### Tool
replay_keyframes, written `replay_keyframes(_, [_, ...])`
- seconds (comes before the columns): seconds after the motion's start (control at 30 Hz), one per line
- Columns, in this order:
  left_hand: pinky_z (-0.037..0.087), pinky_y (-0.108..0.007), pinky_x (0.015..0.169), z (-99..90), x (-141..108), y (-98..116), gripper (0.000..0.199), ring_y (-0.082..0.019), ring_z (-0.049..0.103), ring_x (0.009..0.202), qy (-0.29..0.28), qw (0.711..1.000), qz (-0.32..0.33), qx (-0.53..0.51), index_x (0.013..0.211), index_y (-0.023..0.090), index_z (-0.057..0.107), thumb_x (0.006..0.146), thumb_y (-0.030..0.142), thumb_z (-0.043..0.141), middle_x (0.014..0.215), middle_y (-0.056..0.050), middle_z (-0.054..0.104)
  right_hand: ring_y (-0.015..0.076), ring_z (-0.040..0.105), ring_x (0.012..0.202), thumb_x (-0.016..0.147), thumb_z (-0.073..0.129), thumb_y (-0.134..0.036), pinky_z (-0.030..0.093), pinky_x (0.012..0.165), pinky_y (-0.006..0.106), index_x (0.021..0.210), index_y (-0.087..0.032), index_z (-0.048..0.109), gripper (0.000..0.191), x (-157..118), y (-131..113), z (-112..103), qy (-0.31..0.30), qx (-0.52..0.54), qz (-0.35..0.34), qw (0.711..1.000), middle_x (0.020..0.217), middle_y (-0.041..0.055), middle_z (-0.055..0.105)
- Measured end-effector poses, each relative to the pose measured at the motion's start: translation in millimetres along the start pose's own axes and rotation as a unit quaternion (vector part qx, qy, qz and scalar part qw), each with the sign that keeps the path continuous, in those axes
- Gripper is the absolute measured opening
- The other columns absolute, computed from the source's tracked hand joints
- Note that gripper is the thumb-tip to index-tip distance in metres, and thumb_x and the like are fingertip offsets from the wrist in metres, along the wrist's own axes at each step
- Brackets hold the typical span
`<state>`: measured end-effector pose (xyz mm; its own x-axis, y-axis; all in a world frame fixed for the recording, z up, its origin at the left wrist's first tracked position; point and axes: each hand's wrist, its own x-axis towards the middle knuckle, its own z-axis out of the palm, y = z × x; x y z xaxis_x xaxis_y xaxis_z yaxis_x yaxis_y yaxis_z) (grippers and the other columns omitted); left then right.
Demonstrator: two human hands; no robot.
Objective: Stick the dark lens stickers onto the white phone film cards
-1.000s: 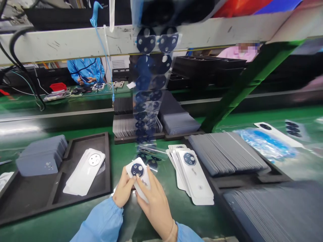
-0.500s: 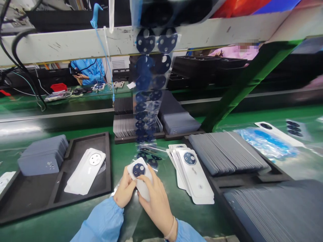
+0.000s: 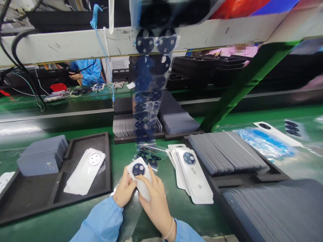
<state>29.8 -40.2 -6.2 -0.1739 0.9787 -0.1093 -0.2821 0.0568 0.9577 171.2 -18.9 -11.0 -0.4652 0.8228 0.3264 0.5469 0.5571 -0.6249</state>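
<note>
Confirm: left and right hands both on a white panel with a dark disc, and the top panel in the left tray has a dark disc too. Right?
Not quite: the head view shows a white disc on the top panel in the left tray. The left hand and right hand are both on a white panel with a dark disc.

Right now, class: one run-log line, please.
left hand: holds white panel | right hand: holds it too | stacked panels: right | black tray: left
</note>
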Motion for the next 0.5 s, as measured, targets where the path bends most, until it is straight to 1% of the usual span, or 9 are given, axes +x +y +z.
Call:
replay_keyframes(0.1, [0.043,-0.039,0.102,0.5,0.3,-0.1,0.05,-0.023,0.064,0.113,0.004,1.0,-0.003,-0.008,0.124,0.024,0.041,0.083,0.032,0.067,0.117,-0.006,0.069,0.0321,0.052,0.123,0.07,0.056,0.0,0.048,0.095,0.048,0.12,-0.032,0.064,0.06,0.7,1.3,4.0,0.001,0.007,0.015,1.0,0.15,0.0071,0.041])
replay_keyframes(0.2, [0.044,-0.04,0.101,0.6,0.7,-1.0,0.05,-0.023,0.064,0.113,0.002,1.0,-0.007,-0.013,0.124,0.024,0.042,0.082,0.034,0.069,0.119,-0.007,0.068,0.0327,0.052,0.124,0.067,0.057,0.0,0.048,0.096,0.048,0.119,-0.034,0.066,0.063,2.9,3.6,4.6,-0.011,0.024,0.029,0.999,0.15,0.006,0.042])
replay_keyframes(0.3, [0.046,-0.04,0.099,0.8,0.7,0.4,0.052,-0.023,0.064,0.112,-0.009,1.0,-0.012,-0.011,0.126,0.024,0.042,0.082,0.033,0.069,0.12,-0.008,0.068,0.0316,0.053,0.126,0.065,0.059,-0.001,0.049,0.097,0.047,0.118,-0.035,0.066,0.063,5.0,5.1,-0.5,-0.034,0.056,0.037,0.997,0.149,0.0043,0.045])
replay_keyframes(0.37, [0.048,-0.041,0.097,-0.4,0.6,5.3,0.055,-0.024,0.066,0.109,-0.013,1.0,-0.016,-0.007,0.129,0.025,0.04,0.083,0.032,0.07,0.123,-0.01,0.067,0.0305,0.053,0.127,0.068,0.061,-0.004,0.049,0.099,0.046,0.122,-0.035,0.063,0.062,5.5,6.5,-9.5,-0.035,0.076,0.035,0.996,0.147,0.0034,0.047])
replay_keyframes(0.4, [0.049,-0.042,0.095,-2.2,0.6,9.5,0.056,-0.025,0.067,0.108,-0.004,1.0,-0.008,-0.002,0.13,0.025,0.04,0.083,0.033,0.069,0.125,-0.012,0.066,0.0304,0.052,0.128,0.071,0.061,-0.007,0.048,0.1,0.046,0.126,-0.034,0.06,0.062,5.7,8.2,-16.2,-0.023,0.079,0.033,0.996,0.147,0.0036,0.047])
replay_keyframes(0.43, [0.05,-0.043,0.095,-5.2,0.5,15.0,0.054,-0.026,0.067,0.108,0.018,1.0,0.012,0.008,0.13,0.025,0.04,0.085,0.034,0.068,0.127,-0.013,0.065,0.0306,0.05,0.13,0.075,0.061,-0.011,0.047,0.101,0.046,0.132,-0.033,0.056,0.062,5.9,11.2,-24.3,0.0,0.075,0.032,0.997,0.148,0.0046,0.046])
replay_keyframes(0.5, [0.049,-0.046,0.098,-15.8,0.4,29.0,0.047,-0.028,0.065,0.111,0.097,0.99,0.092,0.053,0.128,0.024,0.043,0.088,0.038,0.063,0.132,-0.015,0.062,0.0322,0.046,0.133,0.084,0.059,-0.021,0.045,0.103,0.049,0.141,-0.03,0.046,0.059,6.6,22.7,-43.7,0.068,0.043,0.036,0.996,0.151,0.0079,0.042])
